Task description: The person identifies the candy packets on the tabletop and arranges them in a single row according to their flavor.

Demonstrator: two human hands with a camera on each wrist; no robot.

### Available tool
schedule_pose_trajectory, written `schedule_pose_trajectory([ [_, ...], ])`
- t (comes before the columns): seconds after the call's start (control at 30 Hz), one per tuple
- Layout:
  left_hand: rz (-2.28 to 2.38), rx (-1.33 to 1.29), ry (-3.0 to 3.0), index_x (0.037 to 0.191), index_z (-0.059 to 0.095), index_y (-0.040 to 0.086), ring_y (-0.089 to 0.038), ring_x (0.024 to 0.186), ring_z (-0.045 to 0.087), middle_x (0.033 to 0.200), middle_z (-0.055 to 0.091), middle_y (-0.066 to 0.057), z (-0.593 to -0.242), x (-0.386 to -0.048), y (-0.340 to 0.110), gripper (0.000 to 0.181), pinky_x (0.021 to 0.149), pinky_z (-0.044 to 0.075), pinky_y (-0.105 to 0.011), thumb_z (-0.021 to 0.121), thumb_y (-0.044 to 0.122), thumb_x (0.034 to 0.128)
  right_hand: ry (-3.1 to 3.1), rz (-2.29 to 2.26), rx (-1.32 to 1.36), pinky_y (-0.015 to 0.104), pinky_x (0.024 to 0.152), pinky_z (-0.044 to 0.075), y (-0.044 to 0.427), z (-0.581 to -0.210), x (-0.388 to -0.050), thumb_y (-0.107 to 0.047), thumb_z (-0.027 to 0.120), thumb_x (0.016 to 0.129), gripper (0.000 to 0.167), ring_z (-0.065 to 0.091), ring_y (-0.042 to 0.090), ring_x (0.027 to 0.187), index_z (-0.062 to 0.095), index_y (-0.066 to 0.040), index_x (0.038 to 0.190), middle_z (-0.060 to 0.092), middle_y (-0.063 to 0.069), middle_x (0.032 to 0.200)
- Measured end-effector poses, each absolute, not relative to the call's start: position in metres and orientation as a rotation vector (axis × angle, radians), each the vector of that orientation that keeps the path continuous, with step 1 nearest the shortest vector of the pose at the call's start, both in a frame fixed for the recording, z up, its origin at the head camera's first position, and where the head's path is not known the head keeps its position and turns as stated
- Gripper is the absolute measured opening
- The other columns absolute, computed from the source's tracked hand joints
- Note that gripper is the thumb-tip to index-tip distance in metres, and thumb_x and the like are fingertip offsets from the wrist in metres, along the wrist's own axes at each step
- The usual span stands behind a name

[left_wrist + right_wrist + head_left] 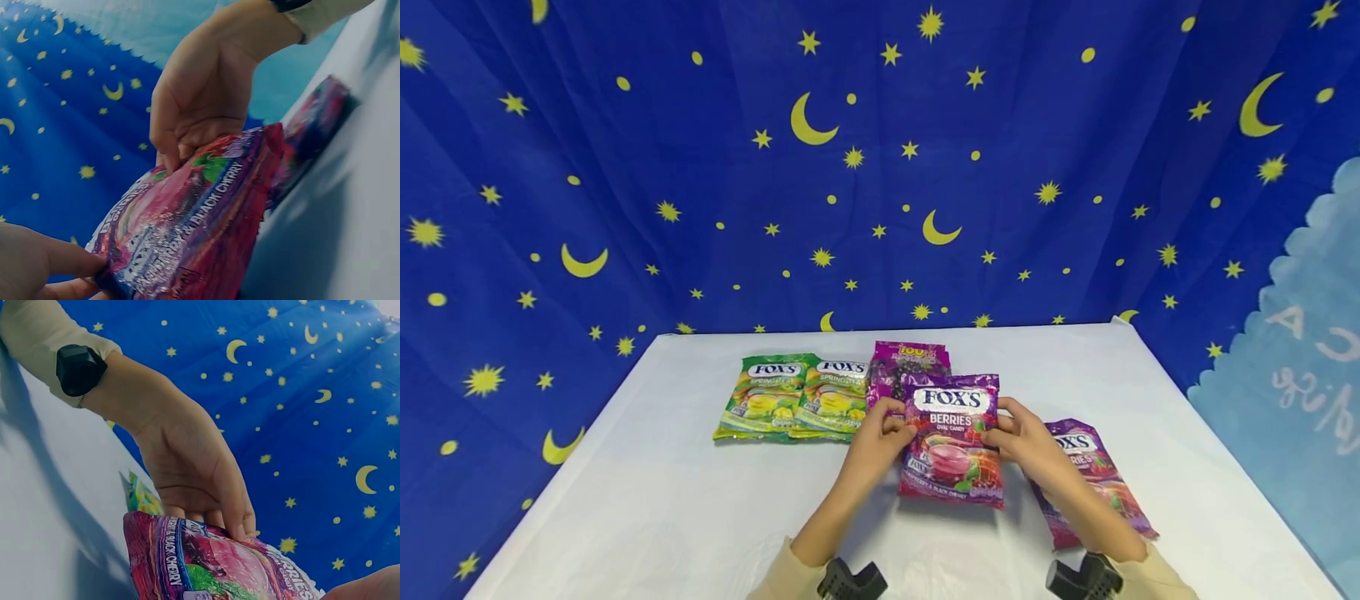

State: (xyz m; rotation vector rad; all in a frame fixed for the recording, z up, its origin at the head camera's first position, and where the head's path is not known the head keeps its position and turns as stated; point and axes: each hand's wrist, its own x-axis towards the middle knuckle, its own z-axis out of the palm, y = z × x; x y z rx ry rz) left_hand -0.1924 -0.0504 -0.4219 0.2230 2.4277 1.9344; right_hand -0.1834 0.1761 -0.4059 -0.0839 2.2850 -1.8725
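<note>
A purple-red bag of FOX'S Berries candy (951,454) is held up between both hands, its printed front towards the head camera. My left hand (877,437) pinches its left edge, thumb on the front. On the opposite edge, my right hand (1028,437) pinches the bag the same way. Both wrist views show the candy bag (187,219) tilted, with fingers tucked behind it. Partly behind it in the head view lies a purple bag (913,357) with blackberries printed on it. A second FOX'S Berries bag (1101,483) lies under the right forearm, partly covered.
Two green FOX'S Spring Tea candy bags (760,404) lie side by side at the left, slightly overlapping. All rest on a white-covered table (625,492). A blue curtain (880,183) with yellow moons and stars stands behind the table's far edge.
</note>
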Motion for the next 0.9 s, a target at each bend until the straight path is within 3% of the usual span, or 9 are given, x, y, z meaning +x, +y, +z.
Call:
schedule_pose_trajectory([
  [0.17, 1.941, 0.207, 2.455, 0.111, 0.055, 0.001, -0.012, 0.063, 0.051, 0.079, 0.064, -0.005, -0.417, -0.202, -0.053, 0.023, 0.056, 0.044, -0.022, 0.064, 0.004, 0.0900, 2.347, -1.850, -0.138, 0.034, 0.080, 0.054, 0.168, -0.399, -0.193, -0.003, 0.057, 0.092, 0.046, 0.062, 0.028, 0.103, 0.039, 0.003, 0.133, 0.060, 0.023, 0.124],
  [0.4, 2.007, 0.205, 2.322, 0.111, 0.052, -0.001, -0.015, 0.067, 0.059, 0.078, 0.061, -0.006, -0.413, -0.210, -0.057, 0.023, 0.062, 0.057, -0.033, 0.063, 0.001, 0.0904, 2.352, -1.843, -0.207, 0.034, 0.078, 0.055, 0.169, -0.396, -0.201, 0.001, 0.054, 0.092, 0.042, 0.063, 0.027, 0.098, 0.038, 0.006, 0.131, 0.061, 0.025, 0.118],
  [0.67, 2.057, 0.233, 2.269, 0.111, 0.053, -0.002, -0.015, 0.069, 0.062, 0.077, 0.062, -0.006, -0.411, -0.213, -0.062, 0.024, 0.066, 0.059, -0.036, 0.064, -0.001, 0.0900, 2.333, -1.886, -0.214, 0.031, 0.076, 0.056, 0.169, -0.395, -0.204, 0.003, 0.057, 0.092, 0.040, 0.064, 0.025, 0.098, 0.039, 0.007, 0.128, 0.062, 0.025, 0.115],
  [0.9, 2.025, 0.216, 2.326, 0.126, 0.053, -0.001, -0.020, 0.077, 0.065, 0.085, 0.067, -0.011, -0.412, -0.213, -0.062, 0.039, 0.068, 0.059, -0.035, 0.066, 0.003, 0.0895, 2.324, -1.899, -0.213, 0.033, 0.075, 0.057, 0.169, -0.393, -0.201, 0.003, 0.057, 0.092, 0.041, 0.064, 0.025, 0.097, 0.039, 0.007, 0.129, 0.062, 0.024, 0.115],
])
